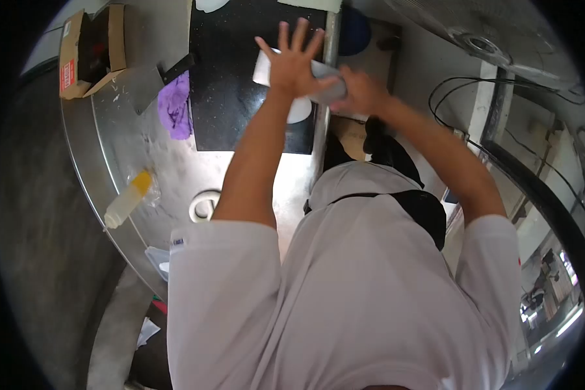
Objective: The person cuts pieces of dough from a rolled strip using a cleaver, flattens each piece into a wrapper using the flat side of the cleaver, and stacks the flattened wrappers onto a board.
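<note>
My left hand (pixel 295 71) is spread flat, fingers apart, over a broad metal blade that looks like a cleaver (pixel 328 81). At its right end, my right hand (pixel 363 91) is closed around the cleaver's grip, slightly blurred by motion. A bright, pale patch (pixel 263 69) shows left of my left hand; I cannot tell whether it is part of the blade. Partly hidden by my left hand and the blade, a thin white rounded piece (pixel 299 111) lies on the black board (pixel 240 97).
A purple cloth (pixel 175 107) lies left of the board, by a black-handled flat tool (pixel 177 67). Further left are a bottle with yellow contents (pixel 129 199) and an open cardboard box (pixel 71 58). A white ring-shaped object (pixel 194 207) sits near my left forearm. Cables (pixel 439 97) hang at right.
</note>
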The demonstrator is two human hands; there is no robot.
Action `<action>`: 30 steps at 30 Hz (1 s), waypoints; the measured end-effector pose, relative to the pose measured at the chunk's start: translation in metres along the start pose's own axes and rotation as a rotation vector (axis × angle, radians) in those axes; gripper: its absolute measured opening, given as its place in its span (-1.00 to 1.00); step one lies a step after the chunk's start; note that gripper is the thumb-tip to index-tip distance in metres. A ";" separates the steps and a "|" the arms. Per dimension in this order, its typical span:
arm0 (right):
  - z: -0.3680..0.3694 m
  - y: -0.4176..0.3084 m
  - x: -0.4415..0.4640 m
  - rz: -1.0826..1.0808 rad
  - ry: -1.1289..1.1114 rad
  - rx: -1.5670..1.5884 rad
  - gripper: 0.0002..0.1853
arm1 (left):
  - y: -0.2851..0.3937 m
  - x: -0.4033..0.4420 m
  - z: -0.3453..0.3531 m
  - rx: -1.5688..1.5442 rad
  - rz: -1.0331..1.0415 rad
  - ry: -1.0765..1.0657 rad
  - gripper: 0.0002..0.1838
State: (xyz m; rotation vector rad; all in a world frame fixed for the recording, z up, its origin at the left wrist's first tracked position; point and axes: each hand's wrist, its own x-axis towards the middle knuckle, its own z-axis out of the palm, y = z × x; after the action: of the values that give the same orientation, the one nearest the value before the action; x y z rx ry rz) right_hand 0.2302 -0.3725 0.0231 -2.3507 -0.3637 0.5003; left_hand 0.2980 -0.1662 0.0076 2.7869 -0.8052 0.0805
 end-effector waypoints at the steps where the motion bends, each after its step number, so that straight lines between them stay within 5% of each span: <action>1: -0.019 -0.005 0.027 -0.024 -0.071 -0.062 -0.14 | -0.015 0.007 -0.002 0.023 -0.046 0.040 0.17; 8: 0.024 -0.007 -0.022 0.001 -0.239 -0.006 -0.13 | 0.005 -0.047 -0.007 -0.065 -0.041 -0.137 0.22; 11: -0.017 0.011 0.019 -0.042 -0.235 -0.016 -0.11 | 0.005 -0.019 -0.003 -0.025 -0.069 -0.195 0.23; 14: -0.029 0.022 0.045 -0.291 -0.134 -0.130 -0.11 | -0.003 -0.006 0.001 0.001 -0.227 0.100 0.35; 17: -0.054 -0.013 0.079 -0.151 -0.265 -0.262 -0.17 | -0.020 0.000 0.000 0.067 -0.290 0.100 0.47; 21: -0.003 0.000 0.024 -0.229 -0.319 -0.101 -0.13 | 0.000 -0.039 -0.002 0.079 -0.182 -0.078 0.46; 23: -0.008 0.010 0.018 -0.026 -0.393 -0.007 -0.10 | 0.006 -0.026 -0.003 0.041 -0.152 -0.171 0.44; 27: -0.038 0.025 0.057 -0.284 -0.205 -0.130 -0.11 | -0.009 0.011 0.004 0.094 -0.188 0.029 0.46; 30: -0.048 0.000 0.077 -0.150 -0.255 -0.142 -0.13 | -0.033 0.014 0.004 0.038 -0.152 0.062 0.47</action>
State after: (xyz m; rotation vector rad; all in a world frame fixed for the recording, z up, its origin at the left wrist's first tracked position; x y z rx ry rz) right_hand 0.3194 -0.3702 0.0365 -2.3756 -0.7083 0.7239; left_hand 0.3275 -0.1474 -0.0018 2.8554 -0.5812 0.1563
